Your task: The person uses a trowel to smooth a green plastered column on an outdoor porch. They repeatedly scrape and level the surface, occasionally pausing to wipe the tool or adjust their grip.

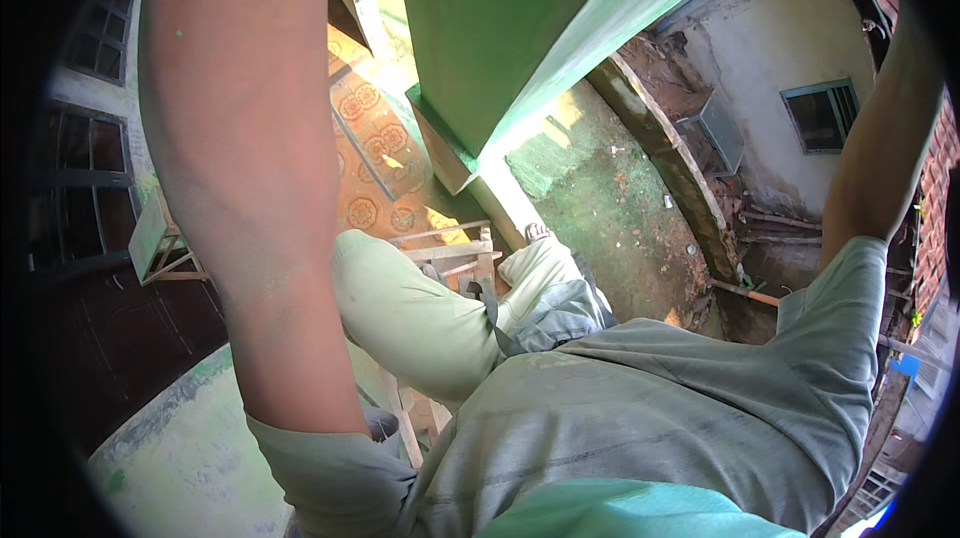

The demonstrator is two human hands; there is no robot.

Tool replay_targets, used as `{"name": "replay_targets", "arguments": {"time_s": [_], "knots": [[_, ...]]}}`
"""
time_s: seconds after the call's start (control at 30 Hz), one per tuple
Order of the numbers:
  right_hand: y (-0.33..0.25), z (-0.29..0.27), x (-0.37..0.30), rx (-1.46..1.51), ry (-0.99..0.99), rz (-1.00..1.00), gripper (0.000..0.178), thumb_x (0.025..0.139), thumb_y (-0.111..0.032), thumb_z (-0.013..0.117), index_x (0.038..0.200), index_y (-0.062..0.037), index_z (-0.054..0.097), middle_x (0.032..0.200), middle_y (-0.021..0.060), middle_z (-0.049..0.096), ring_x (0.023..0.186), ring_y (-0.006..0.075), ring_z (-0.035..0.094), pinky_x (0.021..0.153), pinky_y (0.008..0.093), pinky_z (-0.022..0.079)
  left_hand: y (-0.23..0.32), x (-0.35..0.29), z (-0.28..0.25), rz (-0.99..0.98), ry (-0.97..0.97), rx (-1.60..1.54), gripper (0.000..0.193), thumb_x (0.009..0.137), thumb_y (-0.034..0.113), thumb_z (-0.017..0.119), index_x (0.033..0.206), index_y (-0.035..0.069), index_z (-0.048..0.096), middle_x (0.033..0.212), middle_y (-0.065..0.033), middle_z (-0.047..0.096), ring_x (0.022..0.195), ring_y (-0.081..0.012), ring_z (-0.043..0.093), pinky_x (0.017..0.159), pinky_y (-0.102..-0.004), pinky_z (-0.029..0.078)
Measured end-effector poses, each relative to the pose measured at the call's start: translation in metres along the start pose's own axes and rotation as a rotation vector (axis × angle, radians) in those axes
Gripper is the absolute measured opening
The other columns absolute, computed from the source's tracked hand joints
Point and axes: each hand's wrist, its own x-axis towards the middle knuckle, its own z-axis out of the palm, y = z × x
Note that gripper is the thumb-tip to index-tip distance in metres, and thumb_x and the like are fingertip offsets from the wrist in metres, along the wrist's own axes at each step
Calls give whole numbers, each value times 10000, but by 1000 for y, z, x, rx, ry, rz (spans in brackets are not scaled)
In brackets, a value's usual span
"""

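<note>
Green column (500, 28) stands sharp-edged beside open ground (630, 203); I cannot tell the unseen fingers' spread or hold.

At the top centre we see a pillar (500, 28), deep green on one face and pale mint on the other. Left of it we find floor tiles (372, 150) in orange with darker rosettes. Lower down, we see pale cream-green trousers (420, 313), a grey shirt (640, 398) and turquoise cloth (620, 513). At upper right we note a whitish wall (780, 48), blotched grey, and a blue-grey-framed window (820, 118).
</note>
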Motion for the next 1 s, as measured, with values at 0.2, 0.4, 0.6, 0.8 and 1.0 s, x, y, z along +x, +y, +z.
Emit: {"name": "replay_targets", "arguments": {"time_s": [0.2,0.4,0.6,0.8,1.0], "knots": [[-27,-70,63,150,59,-91,496,1074,-399,569,1182,80,508,945,330,696,962,507,707,810,545,534,39,96,-32,60,170,206,593,1079,583,504,1229,30,655,985,-57,725,973,-125,705,841,-290,554],[-19,-101,37,276,-112,-231,466,1099,-347,534,1290,23,325,1188,412,588,1079,576,632,922,587,518,67,76,-14,-241,253,7,653,1104,608,332,1504,118,495,1383,-42,608,1263,-172,577,1090,-385,416],[-1,-132,26,275,-335,-202,451,986,-181,595,1349,-50,359,1132,366,516,920,594,649,906,591,545,58,89,6,-234,313,106,652,1113,584,353,1593,149,425,1462,-30,576,1303,-148,570,1114,-324,467],[12,-138,1,539,-490,-294,563,886,-108,688,1407,-60,478,1264,285,524,1074,363,627,985,438,504,10,92,-39,-101,308,44,578,1131,486,350,1530,88,479,1359,-58,636,1209,-168,636,1051,-334,520],[23,-152,-6,858,-721,-117,326,956,-81,716,1236,-32,556,964,100,653,861,181,653,764,335,529,-4,98,-46,-149,304,60,568,1135,459,255,1424,69,549,1268,-93,699,1140,-197,682,1021,-367,537]]}}
